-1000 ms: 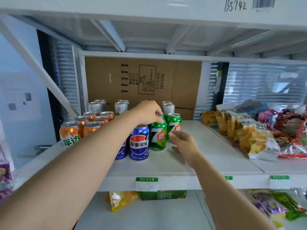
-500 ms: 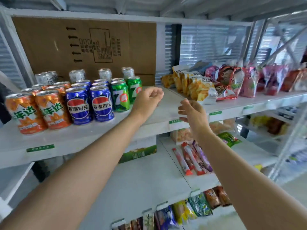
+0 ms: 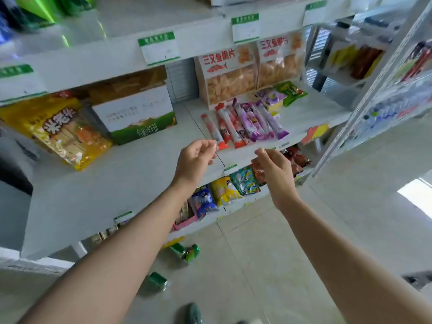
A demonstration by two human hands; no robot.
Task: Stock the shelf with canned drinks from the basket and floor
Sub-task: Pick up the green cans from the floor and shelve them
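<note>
Several green cans lie on their sides on the tiled floor: two close together [image 3: 185,251] below the lowest shelf and one [image 3: 158,280] nearer me, partly behind my left forearm. My left hand [image 3: 195,159] hangs in front of the middle shelf [image 3: 131,174] with loosely curled fingers and holds nothing. My right hand [image 3: 272,169] is beside it, also loosely curled and holding nothing. The upper shelf [image 3: 112,54] with the stocked cans shows only as a blurred strip at the top left. No basket is in view.
A yellow snack bag [image 3: 58,129] and a white-and-green carton [image 3: 138,113] sit on the middle shelf's left part, snack sticks [image 3: 245,122] and bagged chips [image 3: 230,78] on its right. A second shelf unit [image 3: 383,90] stands at right. My shoe [image 3: 194,313] shows at the bottom.
My view has swung down from the can shelf to the lower shelves and floor. Both hands have drawn back from the cans and hang in front of the middle shelf, holding nothing.
</note>
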